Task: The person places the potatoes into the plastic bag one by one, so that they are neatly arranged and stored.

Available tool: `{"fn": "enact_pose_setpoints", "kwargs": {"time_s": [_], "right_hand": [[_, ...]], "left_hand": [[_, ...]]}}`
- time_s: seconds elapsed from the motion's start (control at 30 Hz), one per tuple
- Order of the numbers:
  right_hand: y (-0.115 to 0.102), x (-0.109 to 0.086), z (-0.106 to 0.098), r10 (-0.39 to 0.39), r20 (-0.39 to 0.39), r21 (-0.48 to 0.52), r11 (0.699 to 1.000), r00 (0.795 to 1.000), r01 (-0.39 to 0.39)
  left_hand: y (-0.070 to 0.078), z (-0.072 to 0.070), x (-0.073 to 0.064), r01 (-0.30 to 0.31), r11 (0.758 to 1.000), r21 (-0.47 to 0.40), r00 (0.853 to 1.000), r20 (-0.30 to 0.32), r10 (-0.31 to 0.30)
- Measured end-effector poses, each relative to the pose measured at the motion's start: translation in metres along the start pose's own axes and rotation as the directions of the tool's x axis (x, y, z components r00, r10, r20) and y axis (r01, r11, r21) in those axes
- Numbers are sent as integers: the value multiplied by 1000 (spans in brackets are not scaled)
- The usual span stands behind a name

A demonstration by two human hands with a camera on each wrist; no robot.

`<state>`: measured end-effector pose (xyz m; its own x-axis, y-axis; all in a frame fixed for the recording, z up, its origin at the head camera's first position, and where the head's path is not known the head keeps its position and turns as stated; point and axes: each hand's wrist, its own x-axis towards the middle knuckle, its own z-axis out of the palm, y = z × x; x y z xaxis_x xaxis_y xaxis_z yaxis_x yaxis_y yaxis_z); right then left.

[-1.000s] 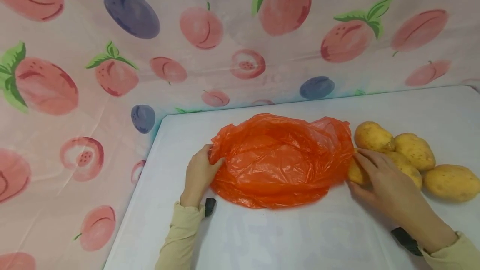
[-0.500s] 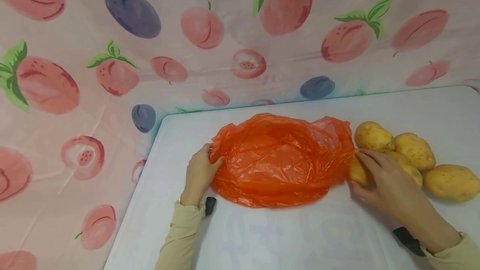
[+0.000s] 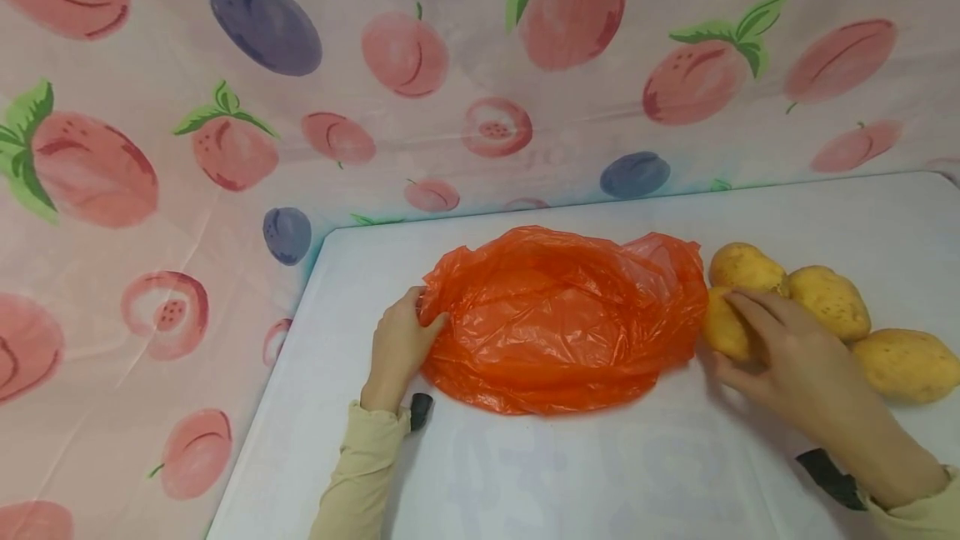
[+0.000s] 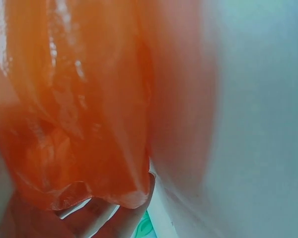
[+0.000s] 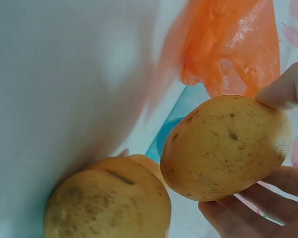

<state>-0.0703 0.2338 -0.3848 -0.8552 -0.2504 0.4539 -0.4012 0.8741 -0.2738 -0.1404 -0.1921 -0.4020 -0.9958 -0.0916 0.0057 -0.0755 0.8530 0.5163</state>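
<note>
An orange plastic bag (image 3: 543,323) lies on the white table, its mouth spread open toward me. My left hand (image 3: 397,348) grips its left edge; in the left wrist view the fingers (image 4: 89,218) show behind the thin bag (image 4: 89,99). To the right of the bag, my right hand (image 3: 802,365) holds a potato (image 3: 726,323) between thumb and fingers. The right wrist view shows this potato (image 5: 226,148) with the thumb (image 5: 283,89) on one side and fingertips on the other. It looks raised off the table.
Other potatoes lie around the right hand: one behind it (image 3: 747,269), one farther right (image 3: 828,302), and one by the wrist (image 3: 906,365). A fruit-print cloth (image 3: 480,82) hangs behind and left of the white table (image 3: 540,473). Each wrist wears a black strap.
My right hand has shifted slightly right, and the held potato has moved up and a little right from beside the bag. The left hand and the bag have stayed put.
</note>
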Motion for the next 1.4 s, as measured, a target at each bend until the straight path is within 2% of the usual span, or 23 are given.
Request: {"fn": "enact_pose_setpoints", "kwargs": {"time_s": [0.17, 0.43, 0.6, 0.9, 1.4], "right_hand": [[0, 2, -4, -2, -10, -1, 1000, 1000, 2], [-5, 6, -15, 47, 9, -36, 998, 999, -47], [-9, 8, -22, 66, -9, -21, 998, 998, -66], [-9, 10, -25, 6, -85, 19, 1000, 996, -5], [-19, 15, -36, 11, -119, 27, 1000, 993, -8]], "left_hand": [[0, 0, 0, -1, 1000, -5, 1000, 1, 1], [-2, 0, 0, -9, 1000, -7, 1000, -3, 9], [-2, 0, 1, -4, 1000, -4, 1000, -4, 4], [-1, 0, 1, -6, 1000, 1, 1000, -4, 6], [-2, 0, 1, -10, 1000, -16, 1000, -3, 10]]}}
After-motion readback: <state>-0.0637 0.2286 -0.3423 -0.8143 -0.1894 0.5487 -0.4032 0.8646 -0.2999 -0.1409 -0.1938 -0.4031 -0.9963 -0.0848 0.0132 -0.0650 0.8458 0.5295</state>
